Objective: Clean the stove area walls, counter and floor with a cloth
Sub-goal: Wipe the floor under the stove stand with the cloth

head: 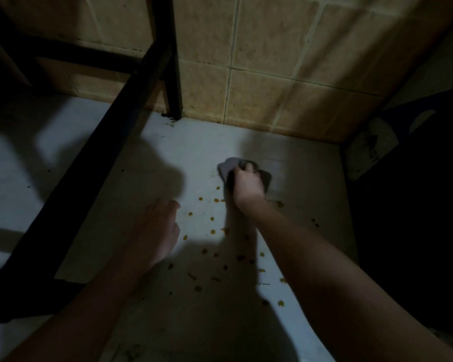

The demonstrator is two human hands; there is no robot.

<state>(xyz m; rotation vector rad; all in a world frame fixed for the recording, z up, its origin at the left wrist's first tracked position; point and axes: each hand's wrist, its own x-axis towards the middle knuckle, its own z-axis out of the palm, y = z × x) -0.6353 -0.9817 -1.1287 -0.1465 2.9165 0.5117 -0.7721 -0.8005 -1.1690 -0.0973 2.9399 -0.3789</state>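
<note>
The right hand [247, 182] is pressing a cloth [229, 167] onto the floor [188, 152], its fingers [249, 168] closed around the bunched fabric, a short way out from the tiled wall [272, 74] that is running across the far edge. A black frame [89, 163] is slanting across the left, one leg [174, 74] standing at the foot of the wall with dark crumbs around its base, and dark shapes are crowding the right edge, so the open floor is lying as a pale strip between them. The left hand [156, 232] is resting flat on the floor near the frame, fingers loosely spread and holding nothing. The cloth is looking grey and crumpled, part of it poking out beyond the knuckles. Orange-brown spots [212, 232] are lying scattered over the floor between the two arms and nearer the camera. The tiles are looking beige with stained grout lines, and the room is dim with heavy shadows falling across the floor.
</note>
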